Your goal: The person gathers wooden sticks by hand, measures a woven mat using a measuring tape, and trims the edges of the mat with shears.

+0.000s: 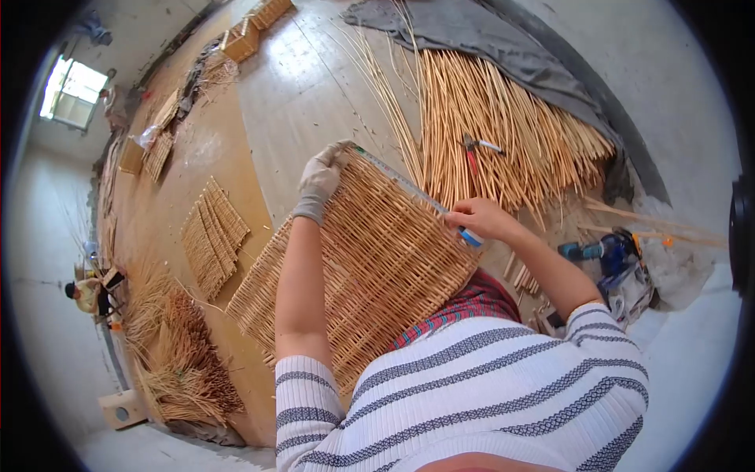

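A woven wicker panel (pixel 370 259) lies tilted across my lap, its far edge raised. My left hand (pixel 320 182), in a pale work glove with a grey cuff, is closed round the panel's far left corner. Along the far edge runs a thin measuring tape (pixel 399 179), with a bit of green at its left end by the glove. My bare right hand (pixel 481 220) is closed on the tape near the right corner. A blue and white piece (pixel 470 237) shows below its fingers; whether it belongs to the tape I cannot tell.
A big pile of peeled sticks (pixel 503 126) spreads ahead, with red-handled pliers (pixel 472 157) on it and grey cloth (pixel 472 35) behind. To the right sits a teal power drill (pixel 586 250). Stacked woven panels (pixel 214 236) and a stick bundle (pixel 193 354) lie left. Another person (pixel 88 295) sits farther left.
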`<state>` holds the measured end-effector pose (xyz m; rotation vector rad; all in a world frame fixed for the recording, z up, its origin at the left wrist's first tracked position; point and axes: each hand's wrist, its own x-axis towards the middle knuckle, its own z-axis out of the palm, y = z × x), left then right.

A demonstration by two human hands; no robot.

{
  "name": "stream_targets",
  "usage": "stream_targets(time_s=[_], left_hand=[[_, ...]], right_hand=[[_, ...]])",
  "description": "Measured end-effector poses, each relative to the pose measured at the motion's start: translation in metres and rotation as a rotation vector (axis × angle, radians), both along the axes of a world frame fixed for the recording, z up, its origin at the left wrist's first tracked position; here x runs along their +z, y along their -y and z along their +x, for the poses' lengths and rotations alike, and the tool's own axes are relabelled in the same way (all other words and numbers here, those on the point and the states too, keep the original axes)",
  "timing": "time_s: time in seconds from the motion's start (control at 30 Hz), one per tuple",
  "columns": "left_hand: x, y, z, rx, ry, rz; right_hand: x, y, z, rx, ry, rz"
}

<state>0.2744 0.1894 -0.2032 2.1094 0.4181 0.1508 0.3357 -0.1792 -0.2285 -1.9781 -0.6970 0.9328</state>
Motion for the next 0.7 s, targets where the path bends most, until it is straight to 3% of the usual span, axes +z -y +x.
stream_targets(time_s=[0.1, 0.17, 0.2, 0.27, 0.7], left_hand=[[-0.011, -0.025, -0.008, -0.074, 0.036, 0.135], [0.020, 0.000, -0.024, 0.032, -0.068, -0.299], [0.003, -0.010, -0.019, 0.059, -0.039, -0.222], [0.016, 0.003, -0.018, 0.041, -0.061, 0.002], [0.015, -0.001, -0.018, -0.004, -0.067, -0.062]], right_hand=[[-0.007, 0.054, -0.015, 0.080, -0.062, -0.135], [-0.005, 0.094, -0.029, 0.071, -0.180, -0.228], [0.003, 0.103, -0.033, 0.049, -0.196, -0.249], [-0.010, 0.118, -0.050, -0.038, -0.196, -0.171], [-0.029, 0.117, -0.072, -0.094, -0.118, -0.136]])
